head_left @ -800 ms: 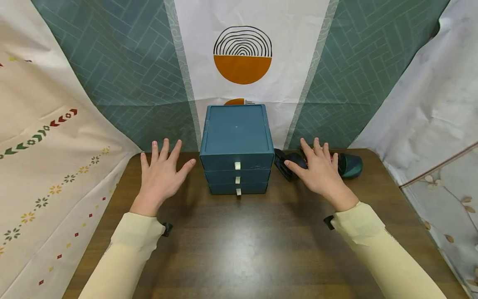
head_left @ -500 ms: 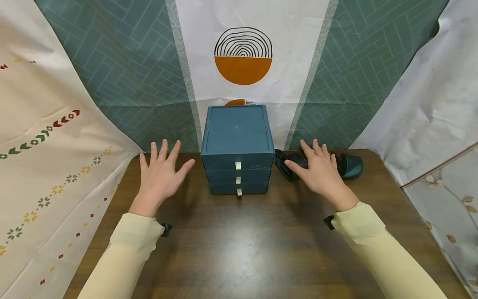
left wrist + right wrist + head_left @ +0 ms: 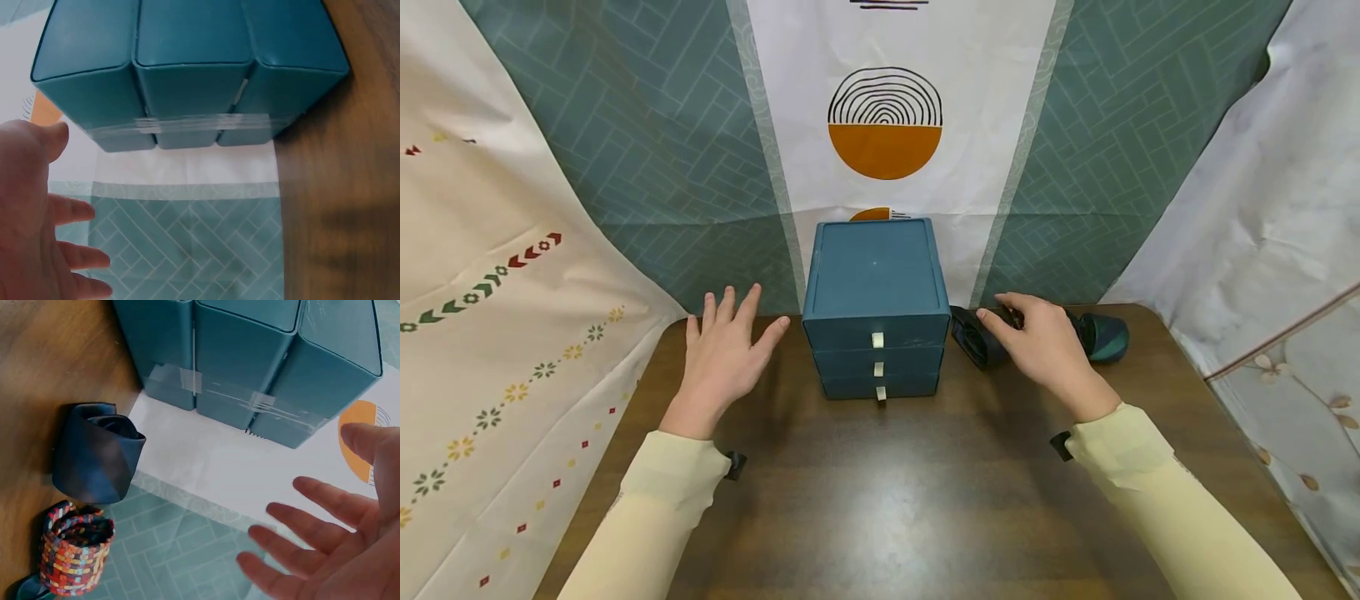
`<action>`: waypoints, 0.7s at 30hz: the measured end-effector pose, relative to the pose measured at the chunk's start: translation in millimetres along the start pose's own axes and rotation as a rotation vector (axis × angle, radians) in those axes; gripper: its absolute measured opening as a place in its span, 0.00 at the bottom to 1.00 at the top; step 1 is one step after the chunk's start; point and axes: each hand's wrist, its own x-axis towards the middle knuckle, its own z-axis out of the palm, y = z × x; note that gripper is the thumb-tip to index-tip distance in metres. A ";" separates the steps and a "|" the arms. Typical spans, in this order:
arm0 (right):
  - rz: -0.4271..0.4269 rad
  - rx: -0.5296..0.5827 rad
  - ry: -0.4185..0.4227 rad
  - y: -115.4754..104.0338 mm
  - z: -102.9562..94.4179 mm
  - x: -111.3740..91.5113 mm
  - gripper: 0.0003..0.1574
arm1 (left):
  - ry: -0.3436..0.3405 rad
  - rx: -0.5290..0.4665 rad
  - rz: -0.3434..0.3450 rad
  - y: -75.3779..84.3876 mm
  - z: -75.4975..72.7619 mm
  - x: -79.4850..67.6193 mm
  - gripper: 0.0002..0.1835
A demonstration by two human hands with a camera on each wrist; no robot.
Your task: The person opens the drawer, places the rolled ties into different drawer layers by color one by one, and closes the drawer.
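Observation:
My left hand is left of a blue three-drawer box, its fingers spread and holding nothing. My right hand is over the rolled items right of the box; in the right wrist view its fingers are loosely bent, with nothing between them. Nearest the box is a rolled dark blue striped necktie. Beside it stands a rolled multicoloured woven belt, mostly hidden by the right hand in the head view. Farther right lies a dark green and navy roll, partly covered at its left.
The drawers have small pale pull tabs at the front, and clear tape runs along the box's side. A brown wooden table carries everything. Patterned cloth hangs behind it, with pale cloths at both sides.
My right hand's fingers have gone from spread out to bent downward and drawn together over the rolled items. The left hand stays nearly still. The head view has tilted up slightly.

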 end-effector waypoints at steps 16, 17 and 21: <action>-0.132 0.212 0.230 -20.3 -5.3 11.4 0.15 | 0.025 -0.485 0.095 34.2 -18.9 25.9 0.28; -0.137 0.217 0.229 -21.7 -5.4 12.0 0.14 | 0.011 -0.507 0.095 36.3 -18.6 28.1 0.27; -0.139 0.233 0.225 -26.9 -6.4 11.5 0.12 | -0.044 -0.587 0.108 43.1 -15.6 36.9 0.26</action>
